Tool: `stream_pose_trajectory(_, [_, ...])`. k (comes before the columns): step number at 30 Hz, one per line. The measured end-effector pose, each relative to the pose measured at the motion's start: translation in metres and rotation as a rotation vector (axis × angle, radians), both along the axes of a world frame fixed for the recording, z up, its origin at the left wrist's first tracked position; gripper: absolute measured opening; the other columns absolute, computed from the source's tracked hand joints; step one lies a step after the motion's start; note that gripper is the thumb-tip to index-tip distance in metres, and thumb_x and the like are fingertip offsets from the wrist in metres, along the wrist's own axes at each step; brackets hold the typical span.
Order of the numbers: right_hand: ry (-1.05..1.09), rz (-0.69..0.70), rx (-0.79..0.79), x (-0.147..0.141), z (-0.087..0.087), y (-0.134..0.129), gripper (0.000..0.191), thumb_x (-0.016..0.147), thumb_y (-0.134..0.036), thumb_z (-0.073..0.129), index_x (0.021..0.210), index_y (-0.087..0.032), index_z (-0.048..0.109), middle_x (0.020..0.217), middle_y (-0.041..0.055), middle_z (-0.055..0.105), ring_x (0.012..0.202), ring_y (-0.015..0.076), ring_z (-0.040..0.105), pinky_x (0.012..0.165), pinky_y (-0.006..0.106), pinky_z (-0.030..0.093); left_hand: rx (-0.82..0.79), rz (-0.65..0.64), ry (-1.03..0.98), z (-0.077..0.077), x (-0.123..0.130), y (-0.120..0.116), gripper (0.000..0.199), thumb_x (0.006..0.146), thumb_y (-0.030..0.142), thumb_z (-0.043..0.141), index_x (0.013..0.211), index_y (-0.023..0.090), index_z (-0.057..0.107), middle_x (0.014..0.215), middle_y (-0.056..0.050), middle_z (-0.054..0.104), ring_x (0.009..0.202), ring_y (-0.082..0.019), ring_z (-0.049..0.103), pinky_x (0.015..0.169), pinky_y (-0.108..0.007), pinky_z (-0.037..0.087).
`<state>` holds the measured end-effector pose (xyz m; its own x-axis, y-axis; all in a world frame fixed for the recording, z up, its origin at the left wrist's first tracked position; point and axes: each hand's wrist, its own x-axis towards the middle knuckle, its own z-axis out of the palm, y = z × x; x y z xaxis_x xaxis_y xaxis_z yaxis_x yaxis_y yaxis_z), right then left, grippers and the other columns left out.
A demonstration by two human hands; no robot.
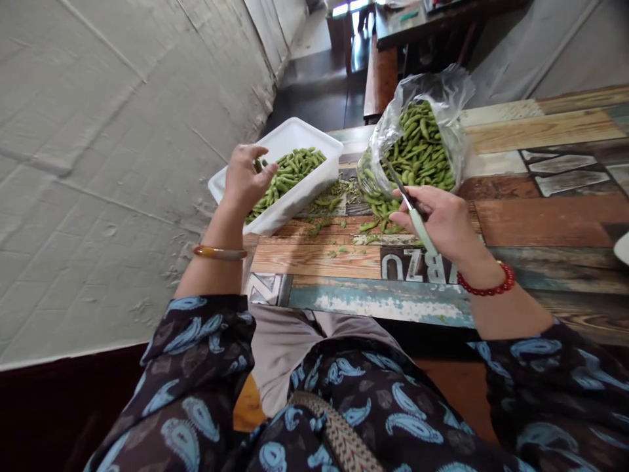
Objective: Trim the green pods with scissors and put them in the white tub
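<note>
My left hand (248,176) hovers over the near left part of a white plastic tub (304,131), its thumb and fingers apart. Green soybean pods (297,167) fill much of that tub, and a few show darkly between my fingertips, where I cannot tell if any touch them. In my right hand (445,219) is a pair of scissors (419,226) with pale green handles, the blades pointing up and away. Those blades lie in front of a clear plastic bag (381,141) of pods (422,147), its mouth open towards me. Some pods (381,213) have spilled below the bag.
Plant trimmings (327,200) are strewn between tub and bag on the patchwork wood-look table (319,259). A white wall (122,164) stands close on the left. Beyond are a bench (381,75) and another table (417,26). A white object (623,248) shows at the right edge.
</note>
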<state>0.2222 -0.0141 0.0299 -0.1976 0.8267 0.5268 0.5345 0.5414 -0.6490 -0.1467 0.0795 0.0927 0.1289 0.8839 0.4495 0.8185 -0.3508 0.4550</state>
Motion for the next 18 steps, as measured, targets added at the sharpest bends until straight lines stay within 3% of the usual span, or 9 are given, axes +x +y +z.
stream_pose_trajectory(3, [0.050,-0.025,-0.022,0.004,0.003,0.002,0.031,0.083,-0.042,0.075,0.106,-0.021,0.073,0.088,0.0054,0.072,0.082,0.0240,0.068,0.078,0.040,0.056,-0.003,0.068,0.242,0.003,0.004,-0.003,0.035,0.077,0.025,0.067,0.111,0.020,0.070,0.114,-0.011,0.069,0.102,-0.024,0.062,0.088,-0.036,0.051])
stream_pose_trajectory(7, [0.170,-0.056,-0.061,0.013,0.003,0.005,0.032,0.082,-0.042,0.075,0.109,-0.024,0.073,0.088,0.0046,0.071,0.082,0.0235,0.068,0.069,0.037,0.058,-0.045,-0.028,0.387,-0.002,0.055,-0.023,0.024,0.087,0.028,0.055,0.095,0.018,0.075,0.094,-0.008,0.072,0.086,-0.021,0.064,0.086,-0.036,0.051])
stream_pose_trajectory(10, [0.246,-0.105,-0.093,0.021,0.003,0.010,0.035,0.083,-0.043,0.073,0.111,-0.023,0.073,0.088,0.0043,0.070,0.077,0.0206,0.066,0.061,0.033,0.056,-0.133,-0.203,0.459,-0.017,0.106,-0.037,0.024,0.088,0.025,0.053,0.084,0.016,0.075,0.085,-0.009,0.071,0.079,-0.020,0.063,0.081,-0.034,0.051])
stream_pose_trajectory(13, [0.303,-0.136,-0.105,0.027,0.004,0.015,0.035,0.083,-0.043,0.073,0.111,-0.021,0.073,0.082,0.0026,0.068,0.070,0.0162,0.062,0.055,0.029,0.052,-0.243,-0.310,0.544,-0.039,0.146,-0.047,0.020,0.088,0.026,0.056,0.085,0.016,0.073,0.090,-0.010,0.070,0.086,-0.022,0.064,0.081,-0.034,0.050])
stream_pose_trajectory(18, [0.327,-0.122,-0.127,0.028,0.008,0.014,0.036,0.082,-0.041,0.074,0.110,-0.019,0.073,0.081,0.0024,0.067,0.069,0.0151,0.061,0.053,0.025,0.049,-0.348,-0.298,0.604,-0.068,0.171,-0.053,0.017,0.088,0.029,0.060,0.093,0.015,0.069,0.097,-0.012,0.068,0.092,-0.024,0.064,0.082,-0.034,0.050])
